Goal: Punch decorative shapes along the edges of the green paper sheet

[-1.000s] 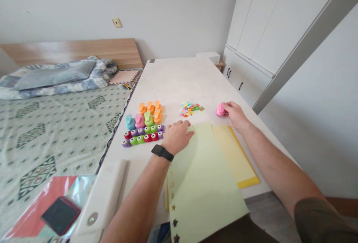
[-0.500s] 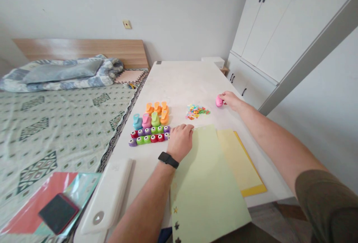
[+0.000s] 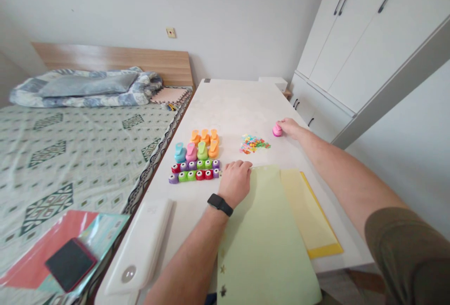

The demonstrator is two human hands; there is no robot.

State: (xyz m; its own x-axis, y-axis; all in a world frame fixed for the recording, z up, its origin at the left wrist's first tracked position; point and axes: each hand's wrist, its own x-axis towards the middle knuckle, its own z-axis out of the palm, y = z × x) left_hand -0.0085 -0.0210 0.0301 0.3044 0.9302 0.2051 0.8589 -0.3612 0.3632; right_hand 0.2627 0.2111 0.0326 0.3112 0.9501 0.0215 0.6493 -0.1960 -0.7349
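Note:
My right hand [image 3: 290,127] reaches out over the white table [image 3: 232,103] and its fingers are closed on a small pink paper punch [image 3: 277,130] that rests on the tabletop. My left hand [image 3: 236,181] lies with curled fingers on the top left corner of a light green paper sheet [image 3: 263,234], a black watch on its wrist. Star-shaped holes line the sheet's near left edge. Beside it lie yellow sheets [image 3: 309,216]. A heap of small coloured paper cut-outs [image 3: 253,143] lies between the two hands.
Several coloured punches [image 3: 197,157] stand in rows left of my left hand. A white flat device [image 3: 140,249] lies at the table's near left. A bed [image 3: 70,155] with red paper and a dark phone [image 3: 70,264] is to the left. White wardrobes [image 3: 351,38] stand to the right.
My right hand has moved the pink punch further away across the table. The left hand has stayed on the green sheet. The camera has turned a little to the left.

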